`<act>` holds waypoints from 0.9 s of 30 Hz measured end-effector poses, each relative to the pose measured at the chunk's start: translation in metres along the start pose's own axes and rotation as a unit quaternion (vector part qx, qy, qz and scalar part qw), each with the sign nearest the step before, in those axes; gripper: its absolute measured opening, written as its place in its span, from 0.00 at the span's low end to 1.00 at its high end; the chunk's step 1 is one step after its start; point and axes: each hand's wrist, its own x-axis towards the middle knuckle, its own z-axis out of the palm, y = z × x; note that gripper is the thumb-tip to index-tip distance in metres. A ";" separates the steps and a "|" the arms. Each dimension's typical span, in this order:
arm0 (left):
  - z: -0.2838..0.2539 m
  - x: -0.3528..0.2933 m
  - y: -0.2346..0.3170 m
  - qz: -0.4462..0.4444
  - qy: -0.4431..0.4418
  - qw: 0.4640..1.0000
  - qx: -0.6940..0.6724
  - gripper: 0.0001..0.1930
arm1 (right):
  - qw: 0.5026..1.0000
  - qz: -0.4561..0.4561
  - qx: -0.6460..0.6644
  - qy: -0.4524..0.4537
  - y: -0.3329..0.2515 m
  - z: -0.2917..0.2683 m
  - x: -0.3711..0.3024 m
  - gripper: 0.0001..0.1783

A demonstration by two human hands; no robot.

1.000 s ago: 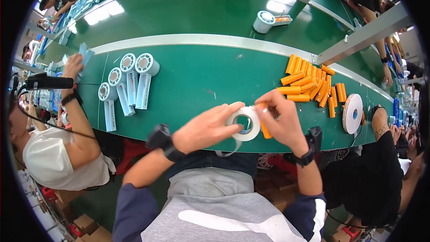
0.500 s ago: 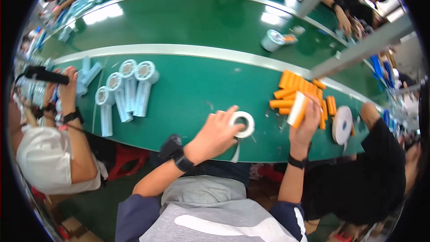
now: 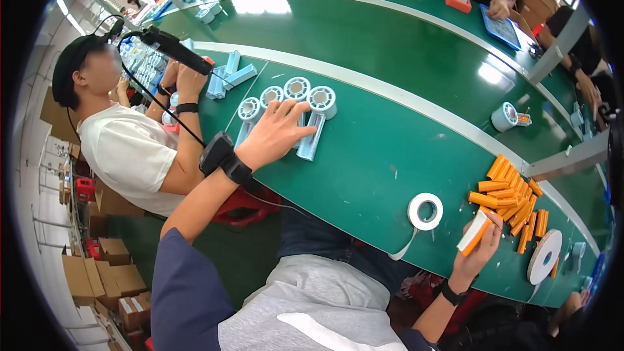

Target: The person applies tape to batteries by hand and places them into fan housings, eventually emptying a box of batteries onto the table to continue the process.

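Observation:
My left hand [image 3: 279,131] reaches over a row of several light blue handheld fans [image 3: 322,101], its fingers spread above their handles. Whether the fingertips touch the nearest handle [image 3: 311,140] I cannot tell. In my right hand [image 3: 480,253] is an orange battery [image 3: 484,229] with a white strip [image 3: 472,234] along one side. Behind that hand lies a pile of similar orange batteries [image 3: 510,188]. A small roll of white tape [image 3: 414,213] lies flat on the green table, its loose end [image 3: 404,249] hanging toward the front edge.
A larger white tape roll [image 3: 539,268] stands right of the pile. Another fan [image 3: 504,117] lies beyond the pale divider [image 3: 416,96]. A person in a white shirt [image 3: 130,136] works at my left beside blue pieces [image 3: 239,76]. A metal post [image 3: 572,157] rises at right.
My left hand has left the tape roll and moved left to the fans. The right hand still holds the battery. The view has turned left.

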 end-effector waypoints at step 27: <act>0.014 0.074 0.118 0.078 0.166 0.903 -0.389 0.09 | 0.981 0.029 -0.087 -0.170 -0.012 0.036 -0.003 0.15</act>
